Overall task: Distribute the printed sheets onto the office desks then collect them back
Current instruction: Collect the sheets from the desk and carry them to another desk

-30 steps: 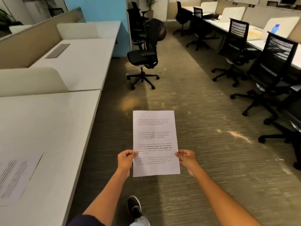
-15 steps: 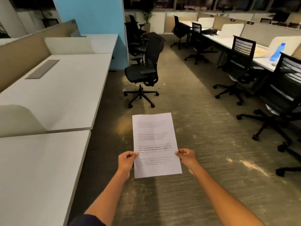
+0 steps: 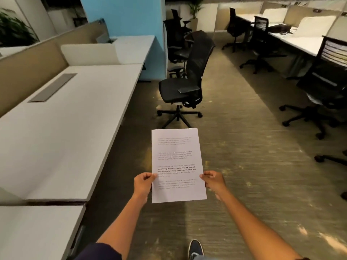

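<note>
Carpet, a striped olive-brown run of it, fills the middle and right of the frame as an aisle. We see a long white laminate desk down the left side, its top bare in this view apart from a grey cable flap at upper left; a nearer white desk section at lower left is bare too. A black mesh swivel chair stands in the aisle just above centre, with more dark chairs and another row of white desks at upper right.

We hold the white printed sheets at lower centre, out over the carpet and well apart from any desk. Our left hand pinches the left edge, our right hand pinches the right edge, thumbs on top.

We judge the distributing part unfinished: paper remains in hand, no sheet lies on any desk we can see, and collecting back has yet to begin. How many sheets we hold, we cannot tell.
</note>
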{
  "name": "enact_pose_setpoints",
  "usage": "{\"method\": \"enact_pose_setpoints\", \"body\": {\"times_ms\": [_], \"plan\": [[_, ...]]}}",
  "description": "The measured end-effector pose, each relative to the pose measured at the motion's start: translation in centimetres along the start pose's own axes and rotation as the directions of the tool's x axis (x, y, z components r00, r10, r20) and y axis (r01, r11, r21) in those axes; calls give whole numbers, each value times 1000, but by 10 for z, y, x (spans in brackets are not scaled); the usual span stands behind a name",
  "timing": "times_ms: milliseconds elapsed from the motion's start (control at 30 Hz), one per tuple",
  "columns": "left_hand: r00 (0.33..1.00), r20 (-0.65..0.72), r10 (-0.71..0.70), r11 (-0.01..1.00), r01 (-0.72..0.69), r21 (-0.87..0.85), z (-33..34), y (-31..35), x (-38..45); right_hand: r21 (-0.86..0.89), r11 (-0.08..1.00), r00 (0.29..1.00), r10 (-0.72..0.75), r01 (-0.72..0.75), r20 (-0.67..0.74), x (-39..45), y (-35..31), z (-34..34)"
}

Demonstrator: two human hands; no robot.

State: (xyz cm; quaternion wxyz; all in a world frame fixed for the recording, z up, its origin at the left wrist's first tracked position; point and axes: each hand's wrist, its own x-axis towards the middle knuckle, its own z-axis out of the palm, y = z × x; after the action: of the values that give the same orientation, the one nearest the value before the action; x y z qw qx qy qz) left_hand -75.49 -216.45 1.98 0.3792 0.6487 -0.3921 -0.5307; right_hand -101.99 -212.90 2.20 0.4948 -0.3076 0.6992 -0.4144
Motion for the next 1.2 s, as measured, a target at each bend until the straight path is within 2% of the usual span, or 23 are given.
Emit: {"method": "enact_pose_setpoints", "body": {"times_ms": [200,500,800,867,933,1067,1200], "plan": [[997,-80,14,999,-18,-50,50,66,91,-57,998,997,-33,37,70,122,-86,-13],[993,-119,-19,995,8,-95,78,113,216,-103,994,992,-26,38,120,256,-156,16],[993,-115,-13,994,1,-107,57,161,383,-146,988,987,-35,59,159,393,-231,101],[994,-109,10,994,-21,-105,44,182,443,-179,980,986,-54,82,157,443,-262,137],[994,-106,13,995,-23,-95,45,200,450,-192,976,987,-76,103,145,449,-279,140],[980,-197,19,988,-49,-147,-4,243,528,-251,955,968,-101,159,230,519,-342,224],[963,-268,-9,987,-35,-156,-42,254,557,-261,945,949,-117,197,293,548,-371,276]]}}
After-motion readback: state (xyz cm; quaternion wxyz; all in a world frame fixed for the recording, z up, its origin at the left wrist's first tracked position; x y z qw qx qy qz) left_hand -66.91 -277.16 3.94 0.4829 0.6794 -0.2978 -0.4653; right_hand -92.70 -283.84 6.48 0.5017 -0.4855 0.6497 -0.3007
